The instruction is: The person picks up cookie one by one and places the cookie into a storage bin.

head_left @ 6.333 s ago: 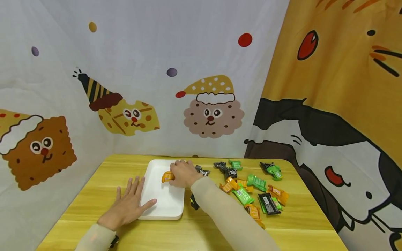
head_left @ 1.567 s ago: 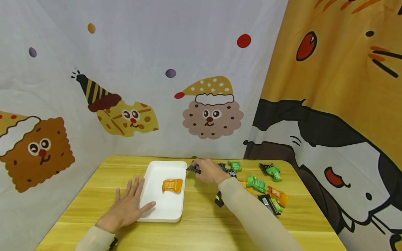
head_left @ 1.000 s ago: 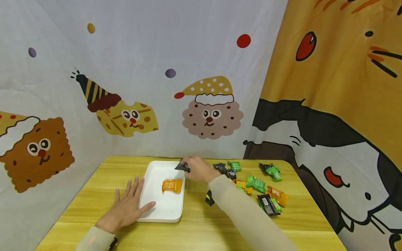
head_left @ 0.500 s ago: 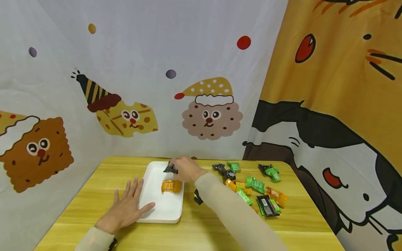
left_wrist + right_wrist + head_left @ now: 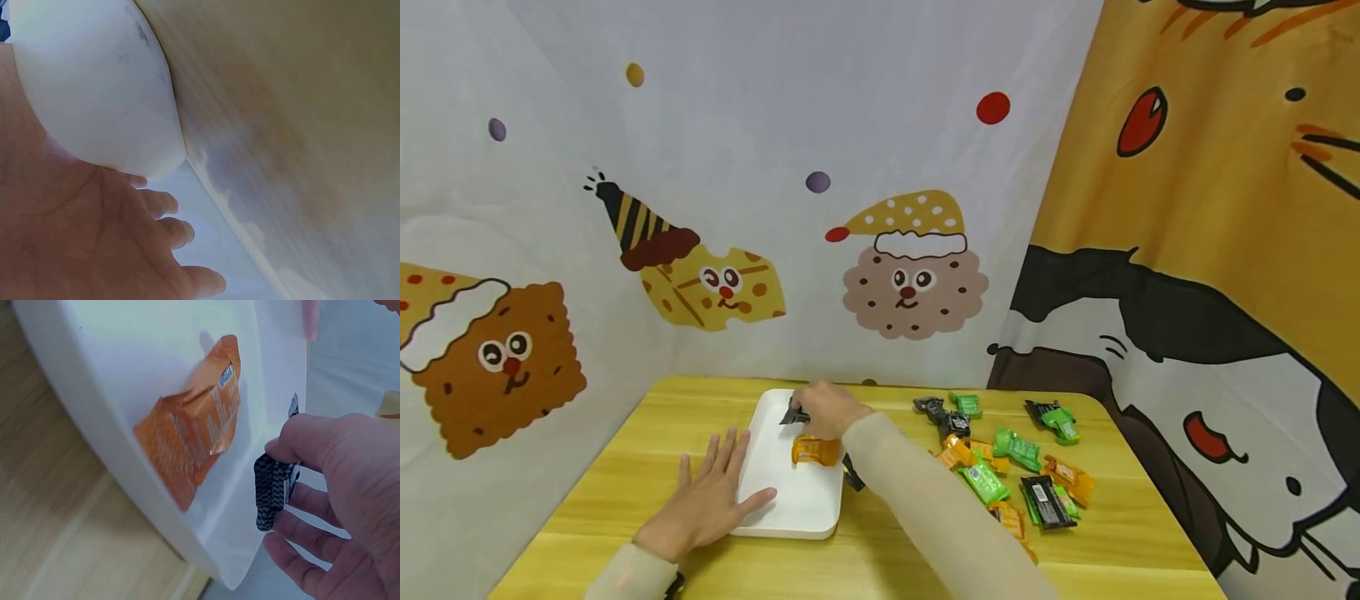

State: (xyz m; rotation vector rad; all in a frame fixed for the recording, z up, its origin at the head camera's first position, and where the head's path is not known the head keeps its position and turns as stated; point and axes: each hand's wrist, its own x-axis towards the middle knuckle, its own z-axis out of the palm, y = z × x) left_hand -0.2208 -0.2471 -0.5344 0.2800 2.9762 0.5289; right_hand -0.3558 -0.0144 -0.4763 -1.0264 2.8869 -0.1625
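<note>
My right hand [image 5: 827, 410] pinches a small black wrapped snack [image 5: 795, 414] between thumb and fingers, over the far end of a white tray [image 5: 786, 508]. In the right wrist view, the patterned black wrapper [image 5: 272, 487] shows between the thumb and fingers, above the tray. An orange wrapped snack [image 5: 815, 451] lies inside the tray, close to its right wall. My left hand [image 5: 700, 504] rests along the tray's left edge with its fingers straight and spread, the thumb reaching over the rim. The left wrist view shows the palm [image 5: 81, 225] beside a white curved surface.
Right of the tray, several wrapped snacks lie scattered on the wooden table [image 5: 880, 567]: black ones [image 5: 1048, 503], green ones [image 5: 1018, 450] and orange ones [image 5: 1067, 481]. A printed cloth backdrop [image 5: 737, 125] hangs behind the table.
The orange snack, earlier in my right hand, was let go in the tray. My right hand then took the black snack from beside the tray and moved left over it. My left hand stayed put.
</note>
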